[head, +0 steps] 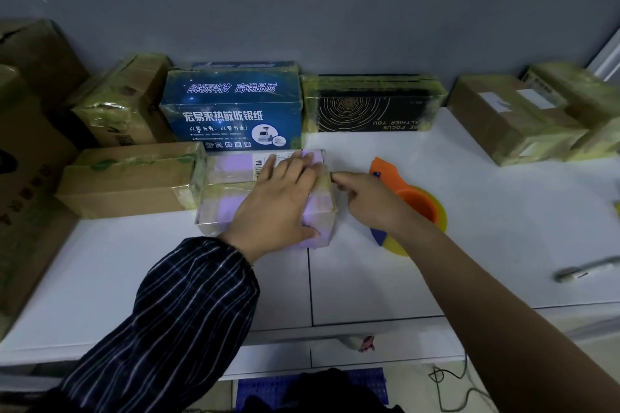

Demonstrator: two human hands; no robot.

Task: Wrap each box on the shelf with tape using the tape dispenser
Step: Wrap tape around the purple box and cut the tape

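On the blue box I read two white lines: "纸领科技 高端品质" up top and the bigger "宏易来热敏收银纸" under it. The smaller print lower down I can't make out. The black box carries upside-down lettering, cut off at one end: "RE FOCUS" and "ALTHIER YOU". The purple box has a barcode label, its print too small for me.

One purple box at centre, one blue box, one black box, two taped brown boxes at left, at least two taped cartons at upper right, plain cartons far left, number unclear, one tape dispenser, two hands.
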